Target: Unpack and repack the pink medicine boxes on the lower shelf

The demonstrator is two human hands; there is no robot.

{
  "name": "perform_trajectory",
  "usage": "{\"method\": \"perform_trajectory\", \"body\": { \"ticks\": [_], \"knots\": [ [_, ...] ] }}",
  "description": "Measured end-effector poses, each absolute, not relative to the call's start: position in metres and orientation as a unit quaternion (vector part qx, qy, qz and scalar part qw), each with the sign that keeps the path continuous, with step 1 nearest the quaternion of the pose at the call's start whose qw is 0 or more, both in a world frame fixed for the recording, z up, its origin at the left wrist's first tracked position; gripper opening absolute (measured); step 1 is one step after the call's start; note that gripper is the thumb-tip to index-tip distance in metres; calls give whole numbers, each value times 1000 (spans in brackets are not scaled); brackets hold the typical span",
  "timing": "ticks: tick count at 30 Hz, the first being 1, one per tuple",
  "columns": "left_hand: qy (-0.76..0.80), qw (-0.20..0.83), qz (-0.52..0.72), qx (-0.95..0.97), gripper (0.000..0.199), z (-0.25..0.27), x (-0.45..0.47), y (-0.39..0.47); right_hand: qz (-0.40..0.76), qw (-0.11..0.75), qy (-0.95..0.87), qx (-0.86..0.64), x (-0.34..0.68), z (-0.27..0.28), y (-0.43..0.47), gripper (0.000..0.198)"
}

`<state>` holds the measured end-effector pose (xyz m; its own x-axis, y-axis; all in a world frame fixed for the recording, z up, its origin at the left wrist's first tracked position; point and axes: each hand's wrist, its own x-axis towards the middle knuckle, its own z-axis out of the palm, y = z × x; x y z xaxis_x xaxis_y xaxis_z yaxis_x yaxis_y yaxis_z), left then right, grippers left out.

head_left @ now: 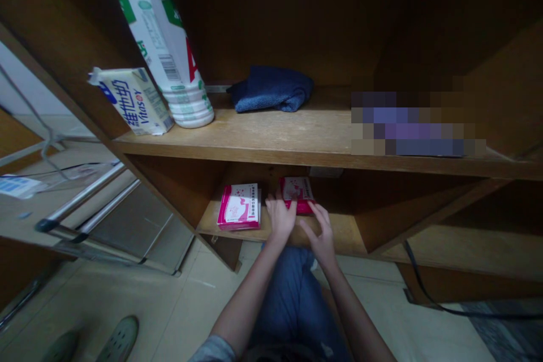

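Note:
On the lower shelf a small pink and white carton (297,188) stands with my two hands at its sides. My left hand (280,219) is at the carton's left front, its thumb against the front face and its fingertips partly hidden. From the other side my right hand (321,233) presses its fingers on the carton's right edge, with the thumb apart, lower down. To the left of my left hand lies a stack of pink and white cartons (238,204), the top one printed with a pink figure and dark lettering.
On the upper shelf (271,133) are a Vitasoy drink carton (134,103), a large white bottle (169,51), a folded blue cloth (274,89) and a blurred-out patch. A metal rack (110,203) stands left. A black cable (419,280) hangs at right; green clogs (121,339) are on the floor.

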<state>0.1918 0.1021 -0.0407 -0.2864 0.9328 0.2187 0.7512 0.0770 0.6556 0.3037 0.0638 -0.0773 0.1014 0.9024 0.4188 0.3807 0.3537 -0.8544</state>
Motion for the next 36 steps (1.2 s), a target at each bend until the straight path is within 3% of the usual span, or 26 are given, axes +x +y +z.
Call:
{"method": "perform_trajectory", "body": {
  "ticks": [10, 16, 21, 24, 30, 36],
  "knots": [
    [701, 5, 435, 566, 58, 40, 141, 54, 283, 548, -689, -380, 268, 1, 22, 58],
    [724, -39, 444, 526, 62, 35, 90, 31, 369, 486, -731, -307, 235, -7, 12, 62],
    [744, 1, 433, 508, 60, 10, 66, 28, 406, 461, -730, -302, 219, -25, 13, 66],
    [730, 64, 470, 492, 65, 0, 56, 29, 425, 476, -701, -319, 216, -33, 19, 65],
    [629, 369, 598, 334, 70, 7, 24, 37, 539, 484, -548, -417, 221, -44, 55, 68],
    [548, 646, 430, 311, 69, 19, 1, 52, 680, 318, -460, -474, 221, -47, 85, 86]
  ]
}}
